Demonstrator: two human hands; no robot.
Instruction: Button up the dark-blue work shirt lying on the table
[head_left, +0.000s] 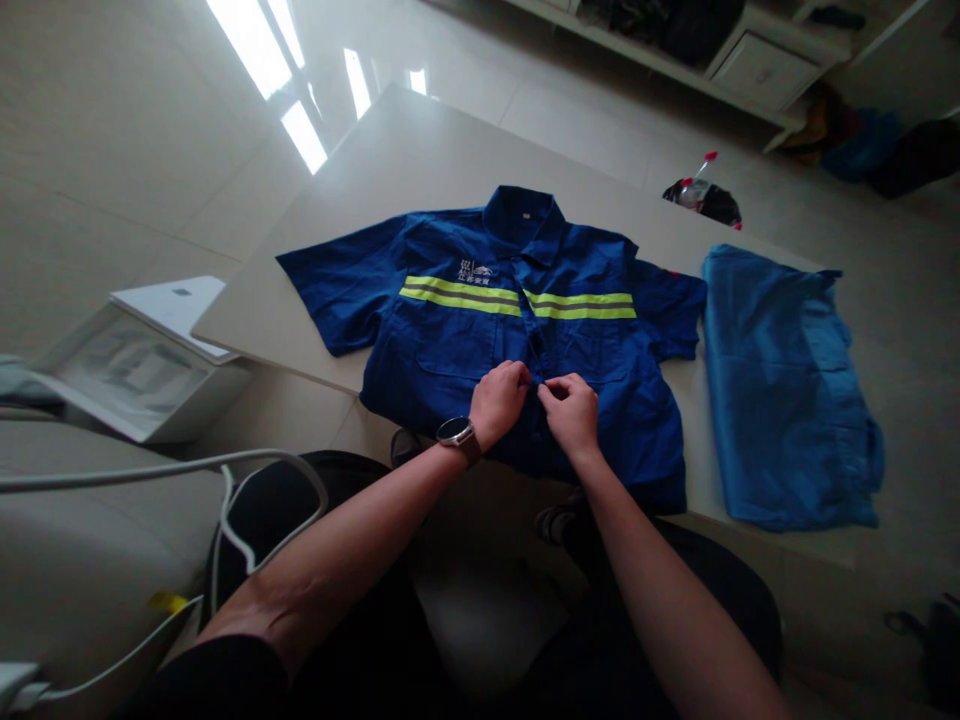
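A dark blue short-sleeved work shirt [465, 330] with yellow-green reflective stripes lies face up on a pale table [420, 150], its hem hanging over the near edge. My left hand [496, 400], with a watch on the wrist, and my right hand [574, 410] meet at the shirt's front placket below the stripes. Both hands are closed, fingers pinching the fabric at the button line. The exact spot they grip is hidden by the fingers.
A folded lighter blue garment [787, 390] lies on the table's right end. A dark bag with a red-capped item [703, 198] sits at the far edge. A white box [142, 365] stands on the floor at left. White cables [225, 500] cross my lap.
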